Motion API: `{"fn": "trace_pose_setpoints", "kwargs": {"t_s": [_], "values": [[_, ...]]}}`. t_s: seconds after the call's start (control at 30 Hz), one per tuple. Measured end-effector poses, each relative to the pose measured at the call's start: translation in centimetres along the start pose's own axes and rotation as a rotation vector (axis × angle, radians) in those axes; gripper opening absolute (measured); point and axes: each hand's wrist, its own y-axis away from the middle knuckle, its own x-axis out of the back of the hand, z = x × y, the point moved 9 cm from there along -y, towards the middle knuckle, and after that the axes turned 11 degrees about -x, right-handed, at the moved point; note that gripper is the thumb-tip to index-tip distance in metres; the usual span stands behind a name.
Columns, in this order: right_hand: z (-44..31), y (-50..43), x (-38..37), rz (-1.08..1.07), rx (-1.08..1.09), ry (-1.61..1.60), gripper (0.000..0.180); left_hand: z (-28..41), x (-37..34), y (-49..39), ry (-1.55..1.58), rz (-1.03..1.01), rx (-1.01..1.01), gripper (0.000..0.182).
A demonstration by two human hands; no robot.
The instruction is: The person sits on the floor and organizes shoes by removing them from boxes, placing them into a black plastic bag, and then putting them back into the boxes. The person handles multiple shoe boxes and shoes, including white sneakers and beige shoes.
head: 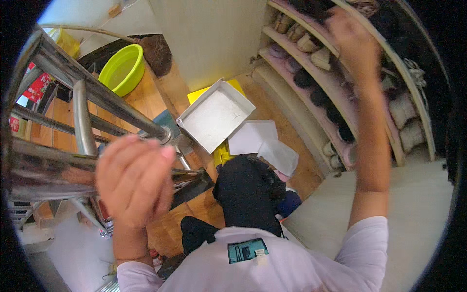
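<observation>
My left hand [135, 179] is raised beside a stainless steel railing [105, 98], its back towards me and its fingers curled together. Its palm is hidden, so whether anything lies in it cannot be seen. My right hand [352, 34] reaches up to the top right, in front of an upper board of a shoe rack [292, 84]. That hand is blurred and its fingertips are unclear. Several pairs of shoes [321, 58] stand on the rack's curved-looking shelves. Below, an open shallow white box [219, 115] lies on the floor.
Near the box are a white panel [251, 137], a translucent plastic bag [279, 157] and yellow items [222, 155]. Beyond the railing stands a lime green basin [126, 71] on wooden flooring [146, 95]. A pale cabinet top [350, 208] is at the right.
</observation>
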Motion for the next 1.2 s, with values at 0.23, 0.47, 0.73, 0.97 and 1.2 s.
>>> {"fn": "trace_pose_setpoints", "kwargs": {"t_s": [0.23,0.47,0.73,0.97,1.2], "values": [[3.8,35.7,-36.5,-1.108,-1.099,-0.196,0.076,0.2,-21.7,17.7,0.396,-0.339,0.745,0.056],[4.9,46.1,-44.3,-1.003,-1.457,-0.707,0.028,1.5,-27.5,25.6,0.355,-0.528,0.844,0.078],[6.7,39.8,-30.0,-0.702,-1.187,-0.817,0.029,-7.6,-28.4,15.1,0.175,-0.308,0.803,0.099],[2.9,37.1,-19.1,-0.691,-1.173,-0.852,0.04,-6.6,-24.6,6.4,0.681,-0.144,0.6,0.108],[-7.8,28.9,0.5,-0.442,-0.947,-0.209,0.067,-0.6,-10.7,6.6,0.669,-0.029,0.458,0.112]]}}
